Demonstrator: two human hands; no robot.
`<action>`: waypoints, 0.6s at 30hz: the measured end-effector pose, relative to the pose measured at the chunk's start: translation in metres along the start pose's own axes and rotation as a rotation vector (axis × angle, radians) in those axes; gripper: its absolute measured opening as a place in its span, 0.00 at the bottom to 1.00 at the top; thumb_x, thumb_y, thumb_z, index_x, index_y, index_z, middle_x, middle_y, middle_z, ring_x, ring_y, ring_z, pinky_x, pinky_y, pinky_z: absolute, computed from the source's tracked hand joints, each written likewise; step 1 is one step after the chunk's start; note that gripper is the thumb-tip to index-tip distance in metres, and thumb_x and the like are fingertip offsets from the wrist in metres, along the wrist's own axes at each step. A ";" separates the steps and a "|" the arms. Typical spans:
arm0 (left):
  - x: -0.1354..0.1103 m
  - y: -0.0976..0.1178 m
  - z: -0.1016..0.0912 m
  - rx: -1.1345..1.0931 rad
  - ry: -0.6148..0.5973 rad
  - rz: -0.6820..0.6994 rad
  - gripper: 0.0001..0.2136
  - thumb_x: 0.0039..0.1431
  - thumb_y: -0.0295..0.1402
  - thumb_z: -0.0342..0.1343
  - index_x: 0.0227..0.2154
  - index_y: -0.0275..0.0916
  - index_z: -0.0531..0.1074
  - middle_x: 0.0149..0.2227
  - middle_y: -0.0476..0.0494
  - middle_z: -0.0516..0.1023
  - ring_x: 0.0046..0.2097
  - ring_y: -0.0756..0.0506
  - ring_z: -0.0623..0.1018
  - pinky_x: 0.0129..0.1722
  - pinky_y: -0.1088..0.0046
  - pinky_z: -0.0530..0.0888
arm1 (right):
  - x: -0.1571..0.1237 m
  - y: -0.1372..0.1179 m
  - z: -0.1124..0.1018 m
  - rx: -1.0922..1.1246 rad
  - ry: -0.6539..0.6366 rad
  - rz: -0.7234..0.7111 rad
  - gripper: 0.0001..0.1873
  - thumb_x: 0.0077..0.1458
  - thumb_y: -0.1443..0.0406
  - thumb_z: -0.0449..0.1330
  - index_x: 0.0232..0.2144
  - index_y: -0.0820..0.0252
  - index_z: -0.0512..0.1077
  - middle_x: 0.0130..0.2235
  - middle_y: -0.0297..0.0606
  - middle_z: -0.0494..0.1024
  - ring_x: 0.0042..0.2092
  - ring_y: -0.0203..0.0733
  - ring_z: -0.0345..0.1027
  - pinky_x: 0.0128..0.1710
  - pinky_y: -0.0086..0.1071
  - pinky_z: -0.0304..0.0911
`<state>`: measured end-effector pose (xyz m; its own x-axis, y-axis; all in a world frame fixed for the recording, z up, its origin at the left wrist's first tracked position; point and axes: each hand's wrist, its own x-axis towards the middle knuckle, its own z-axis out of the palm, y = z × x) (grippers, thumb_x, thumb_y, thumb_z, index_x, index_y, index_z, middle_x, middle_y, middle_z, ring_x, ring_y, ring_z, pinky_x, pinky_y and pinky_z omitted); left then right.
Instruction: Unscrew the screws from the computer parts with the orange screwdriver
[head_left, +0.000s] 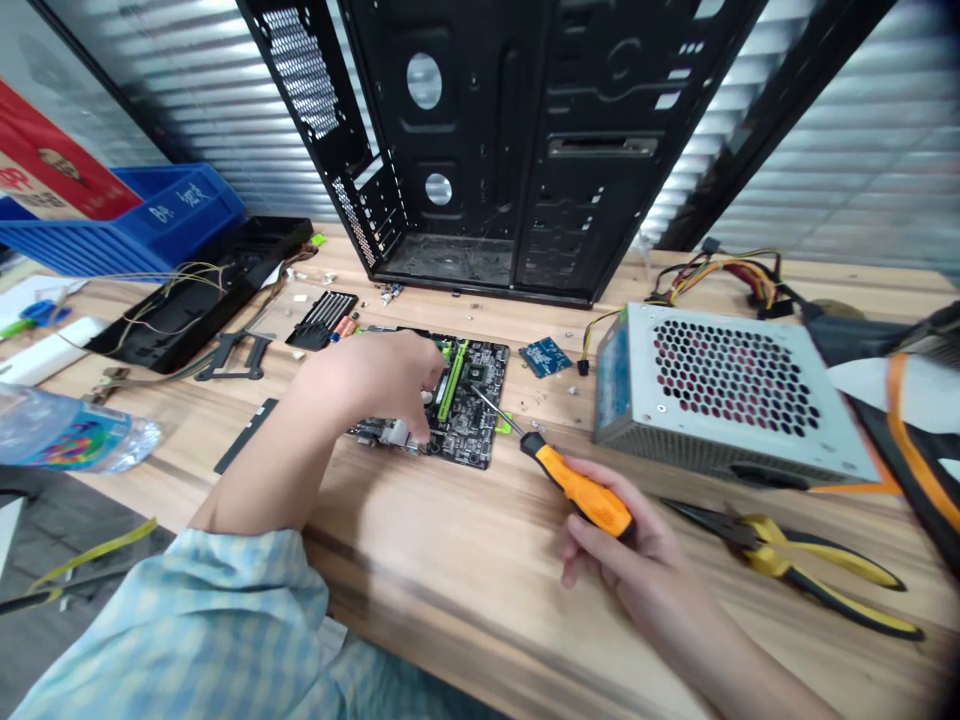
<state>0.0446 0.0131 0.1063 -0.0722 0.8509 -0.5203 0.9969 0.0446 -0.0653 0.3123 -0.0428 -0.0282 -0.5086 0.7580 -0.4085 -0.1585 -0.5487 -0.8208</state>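
Circuit board (466, 425) lies flat on the bench (420, 540), in front of the upright black computer case (472, 110). Left hand (379, 375) reaches over its left part; thumb and forefinger are bent and stand apart, and whether they grip any component cannot be told. Right hand (622, 530) has its fingers closed around the orange handle of a screwdriver (589, 495). The shaft points at the board's right half; contact at the tip cannot be confirmed. Small blue board (546, 357) sits just beyond the right edge. Further right: power supply (637, 400), with yellow-handled pliers (769, 545) nearer the wearer.
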 end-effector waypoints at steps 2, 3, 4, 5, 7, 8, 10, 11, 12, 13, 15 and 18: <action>-0.001 -0.009 -0.001 -0.036 0.045 -0.002 0.15 0.41 0.41 0.67 0.34 0.42 0.78 0.36 0.44 0.80 0.38 0.42 0.77 0.40 0.69 0.69 | 0.001 0.000 -0.001 -0.009 -0.003 0.004 0.29 0.50 0.58 0.69 0.55 0.49 0.68 0.28 0.32 0.71 0.30 0.36 0.68 0.26 0.29 0.70; 0.000 -0.015 0.000 -0.059 0.064 -0.010 0.13 0.46 0.41 0.64 0.35 0.43 0.78 0.36 0.44 0.80 0.37 0.42 0.77 0.40 0.70 0.69 | 0.001 0.000 -0.001 -0.013 -0.006 0.007 0.30 0.50 0.58 0.69 0.54 0.49 0.67 0.28 0.32 0.72 0.30 0.37 0.68 0.26 0.29 0.69; 0.002 -0.022 0.000 -0.080 0.080 -0.024 0.12 0.50 0.41 0.61 0.35 0.43 0.78 0.37 0.44 0.80 0.37 0.42 0.77 0.40 0.69 0.70 | 0.002 -0.001 -0.001 -0.015 -0.008 0.008 0.30 0.50 0.58 0.69 0.54 0.50 0.67 0.28 0.33 0.72 0.30 0.37 0.68 0.26 0.30 0.69; 0.004 -0.029 0.001 -0.093 0.097 -0.040 0.10 0.53 0.40 0.58 0.36 0.43 0.78 0.38 0.43 0.81 0.38 0.42 0.77 0.40 0.69 0.70 | 0.002 -0.001 -0.001 -0.014 -0.009 0.008 0.30 0.50 0.58 0.69 0.54 0.50 0.67 0.28 0.33 0.72 0.30 0.38 0.68 0.26 0.30 0.69; 0.009 -0.046 0.006 -0.072 0.131 -0.080 0.11 0.57 0.36 0.53 0.39 0.43 0.78 0.41 0.42 0.81 0.41 0.41 0.78 0.41 0.69 0.70 | 0.002 -0.001 0.000 -0.005 -0.008 -0.002 0.31 0.49 0.57 0.70 0.53 0.51 0.67 0.28 0.33 0.73 0.30 0.38 0.68 0.25 0.29 0.68; 0.011 -0.055 0.010 -0.057 0.162 -0.111 0.13 0.58 0.35 0.51 0.42 0.43 0.77 0.44 0.41 0.80 0.44 0.40 0.78 0.42 0.68 0.71 | 0.001 -0.001 0.001 -0.001 -0.009 -0.009 0.31 0.48 0.57 0.70 0.53 0.52 0.66 0.27 0.34 0.73 0.30 0.38 0.68 0.24 0.29 0.67; 0.017 -0.074 0.022 -0.043 0.223 -0.180 0.15 0.58 0.33 0.50 0.46 0.42 0.76 0.47 0.39 0.79 0.47 0.39 0.77 0.43 0.68 0.72 | 0.001 0.000 0.003 0.007 -0.007 -0.034 0.32 0.47 0.57 0.70 0.53 0.52 0.66 0.26 0.34 0.74 0.29 0.38 0.67 0.23 0.27 0.64; 0.019 -0.084 0.029 -0.052 0.262 -0.193 0.16 0.59 0.34 0.50 0.47 0.41 0.75 0.47 0.38 0.79 0.48 0.38 0.77 0.44 0.67 0.72 | 0.001 0.000 0.005 0.009 -0.009 -0.051 0.32 0.46 0.57 0.71 0.53 0.53 0.66 0.26 0.34 0.74 0.28 0.37 0.67 0.23 0.27 0.63; 0.021 -0.093 0.038 -0.060 0.300 -0.212 0.16 0.59 0.33 0.49 0.47 0.40 0.74 0.47 0.36 0.79 0.49 0.37 0.77 0.45 0.66 0.72 | 0.002 0.001 0.007 0.009 -0.010 -0.066 0.32 0.46 0.57 0.71 0.52 0.53 0.66 0.26 0.34 0.74 0.28 0.37 0.67 0.23 0.26 0.63; 0.024 -0.101 0.048 -0.074 0.337 -0.201 0.16 0.60 0.33 0.48 0.48 0.37 0.74 0.47 0.34 0.78 0.50 0.37 0.77 0.47 0.64 0.72 | 0.002 0.001 0.010 0.011 -0.008 -0.081 0.32 0.46 0.57 0.71 0.52 0.53 0.66 0.25 0.34 0.74 0.27 0.36 0.66 0.23 0.26 0.62; 0.028 -0.114 0.068 -0.129 0.462 -0.144 0.17 0.60 0.33 0.48 0.50 0.34 0.71 0.48 0.31 0.76 0.51 0.36 0.75 0.51 0.61 0.71 | 0.004 0.000 0.019 0.022 0.008 -0.113 0.32 0.45 0.57 0.71 0.52 0.53 0.67 0.25 0.33 0.74 0.26 0.34 0.65 0.23 0.25 0.61; 0.035 -0.127 0.095 -0.235 0.652 -0.051 0.20 0.62 0.34 0.46 0.54 0.31 0.67 0.52 0.28 0.73 0.53 0.36 0.74 0.53 0.59 0.70 | 0.010 -0.005 0.038 0.076 0.031 -0.164 0.32 0.43 0.59 0.72 0.51 0.52 0.68 0.27 0.32 0.74 0.27 0.34 0.66 0.24 0.26 0.61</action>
<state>-0.0877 -0.0128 0.0156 -0.1584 0.9822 0.1010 0.9786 0.1426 0.1482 0.2760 -0.0459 -0.0128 -0.4444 0.8493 -0.2849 -0.3013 -0.4412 -0.8453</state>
